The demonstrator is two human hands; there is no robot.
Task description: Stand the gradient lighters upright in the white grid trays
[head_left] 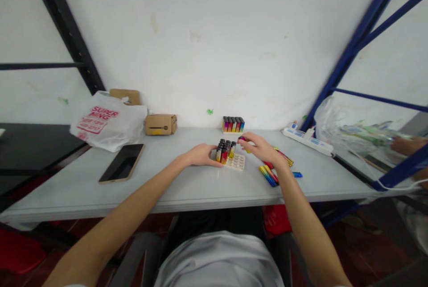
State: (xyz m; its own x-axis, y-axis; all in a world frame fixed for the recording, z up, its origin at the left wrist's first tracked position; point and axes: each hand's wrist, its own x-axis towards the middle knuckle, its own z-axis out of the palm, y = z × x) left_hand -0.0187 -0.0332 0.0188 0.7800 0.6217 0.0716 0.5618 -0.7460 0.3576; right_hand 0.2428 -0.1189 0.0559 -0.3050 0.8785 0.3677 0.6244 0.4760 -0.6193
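Observation:
A white tray (238,162) with round holes sits on the grey table (187,184), partly filled with upright coloured lighters (224,150). My left hand (202,155) rests against the tray's left side, fingers curled on it. My right hand (259,147) hovers just right of the tray, pinching a red and yellow lighter (243,139) over it. Several loose lighters (271,173) lie on the table right of the tray, under my right wrist.
A full tray of lighters (233,124) stands by the wall. A phone (122,162), a white plastic bag (106,122) and a cardboard box (161,124) are at the left. A power strip (307,140) and clear bag (354,133) lie right. Another person's hand (406,145) shows at far right.

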